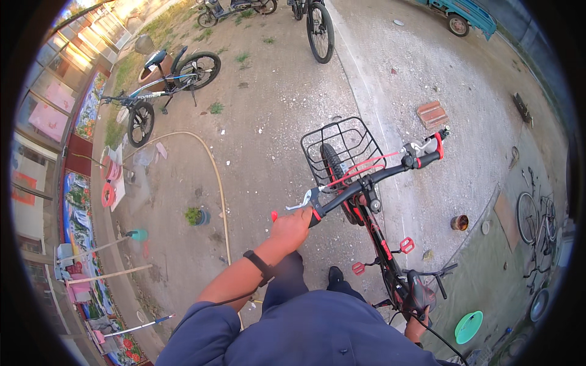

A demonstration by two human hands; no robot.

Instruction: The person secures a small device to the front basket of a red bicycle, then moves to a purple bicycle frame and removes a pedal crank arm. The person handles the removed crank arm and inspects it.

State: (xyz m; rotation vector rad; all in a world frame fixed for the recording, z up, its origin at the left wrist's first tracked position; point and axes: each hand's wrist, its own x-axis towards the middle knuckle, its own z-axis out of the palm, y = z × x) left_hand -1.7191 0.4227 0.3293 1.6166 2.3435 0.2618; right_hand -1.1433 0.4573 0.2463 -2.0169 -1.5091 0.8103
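Note:
A black and red bicycle (383, 247) stands upright at my right side, a black wire basket (366, 143) at its front. My left hand (292, 227) is closed around the left end of the handlebar (390, 179), beside the silver brake lever (303, 200). The far handlebar end, with its red-trimmed grip, is free. At the rear, my right hand (417, 328) holds the edge of the dark saddle (421, 293); its fingers are partly hidden. Red pedals (406, 245) stick out low on the frame. A black band is on my left wrist.
Another bicycle (165, 88) stands at the far left. A yellow hose (213, 165) curves over the ground near a potted plant (196, 215). On the right are red bricks (432, 114), a rusty can (459, 222), a green basin (469, 327) and a bicycle lying down (537, 216).

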